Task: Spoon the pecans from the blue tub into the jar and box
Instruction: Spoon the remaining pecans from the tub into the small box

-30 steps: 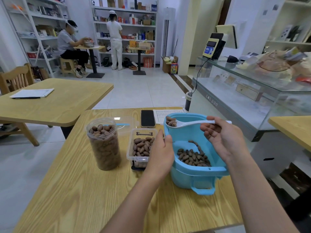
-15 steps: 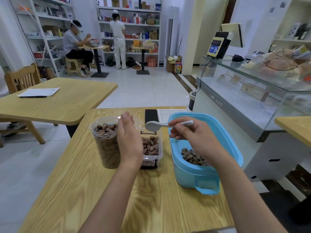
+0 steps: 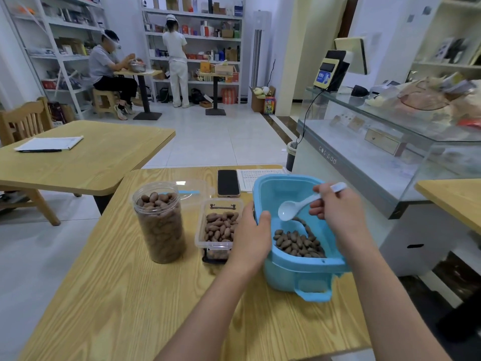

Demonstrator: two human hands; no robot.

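Right hand [image 3: 338, 217] is pinching the handle of a white spoon [image 3: 299, 204], and the spoon's bowl looks empty, hanging over the inside of the blue tub [image 3: 299, 272] just above the pecans [image 3: 299, 243] piled at the near end of it. Left hand [image 3: 253, 238] is wrapped around the tub's left rim, thumb on the inside edge, fingers down the outer wall where I can't really see them. The tub sits at the right side of the wood surface [image 3: 117, 295], its latch tab poking toward the camera. Just left of the tub, pretty much touching the left hand, is the clear box [image 3: 213, 246] with a good layer of pecans in it. Further left stands the jar [image 3: 160, 222], upright and open, filled with nuts right up to the mouth. Behind the jar and box there's a clear lid [image 3: 192, 190] lying flat, then a black phone [image 3: 228, 183] face up, and a printed sheet [image 3: 256, 175] beside that near the far edge. The right edge of the tub hangs close to the surface's side.
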